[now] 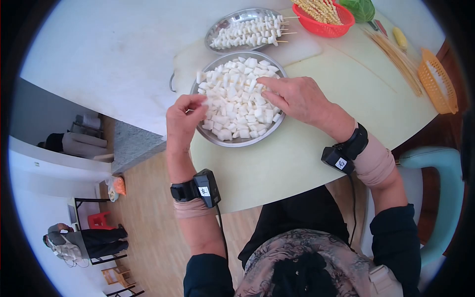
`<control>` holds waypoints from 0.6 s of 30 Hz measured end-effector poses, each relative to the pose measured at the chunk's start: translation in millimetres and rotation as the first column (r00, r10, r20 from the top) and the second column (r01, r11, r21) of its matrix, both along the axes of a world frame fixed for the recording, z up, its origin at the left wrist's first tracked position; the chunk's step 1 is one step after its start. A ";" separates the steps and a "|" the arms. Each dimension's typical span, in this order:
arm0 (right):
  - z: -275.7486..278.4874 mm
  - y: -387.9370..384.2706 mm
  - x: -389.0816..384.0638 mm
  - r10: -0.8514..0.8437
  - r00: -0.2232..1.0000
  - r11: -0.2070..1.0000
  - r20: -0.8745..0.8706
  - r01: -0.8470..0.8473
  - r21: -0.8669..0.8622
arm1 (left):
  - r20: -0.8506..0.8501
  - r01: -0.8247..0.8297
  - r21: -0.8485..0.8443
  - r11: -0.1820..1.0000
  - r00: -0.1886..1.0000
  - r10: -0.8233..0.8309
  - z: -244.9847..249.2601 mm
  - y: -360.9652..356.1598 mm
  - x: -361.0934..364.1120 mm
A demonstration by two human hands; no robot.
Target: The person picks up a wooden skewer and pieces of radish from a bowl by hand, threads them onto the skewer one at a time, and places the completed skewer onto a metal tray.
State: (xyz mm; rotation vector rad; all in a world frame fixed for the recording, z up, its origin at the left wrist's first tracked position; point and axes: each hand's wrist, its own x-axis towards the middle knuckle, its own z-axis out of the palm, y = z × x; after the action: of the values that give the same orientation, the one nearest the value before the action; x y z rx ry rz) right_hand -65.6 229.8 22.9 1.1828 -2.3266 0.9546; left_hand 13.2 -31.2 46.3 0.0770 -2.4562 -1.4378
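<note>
A round metal bowl (pixel 236 144) holds a heap of white food chunks (pixel 237 111). My left hand (pixel 185 119) is over the bowl's left side, thumb and fingers pinched at what looks like one white chunk. On the right, my right hand (pixel 299 99) reaches over the rim with its fingers closed near the end of a skewer (pixel 225 80) strung with white chunks. That skewer lies across the top of the heap, and its stick is mostly hidden.
Behind the bowl, a metal tray (pixel 213 33) of finished skewers rests on a white cutting board (pixel 309 48). Farther right are a red basket (pixel 329 30), a cabbage (pixel 359 10), bamboo sticks (pixel 396 59) and a yellow basket (pixel 438 84). A teal-backed chair (pixel 445 198) stands at right; another person (pixel 84 242) is far left.
</note>
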 end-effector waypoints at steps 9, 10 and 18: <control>1.2 0.4 3.5 0.030 0.999 0.999 -0.016 -0.029 0.045 | -0.177 -0.159 0.631 0.759 0.923 0.341 -24.2 21.4 -23.5; 2.5 0.6 5.1 0.044 0.999 0.998 -0.021 -0.043 0.046 | -0.209 -0.139 0.656 0.741 0.911 0.356 -25.8 18.5 -23.3; 3.2 0.9 6.3 0.043 0.999 0.993 -0.023 -0.040 0.113 | -0.280 -0.107 0.716 0.690 0.861 0.424 -32.7 10.3 -26.3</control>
State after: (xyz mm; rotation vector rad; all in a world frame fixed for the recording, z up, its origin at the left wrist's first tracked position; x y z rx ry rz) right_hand -59.2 230.7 26.2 1.2848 -2.3718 0.8265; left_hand -13.1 -20.9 13.6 0.2445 -1.3886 -1.8925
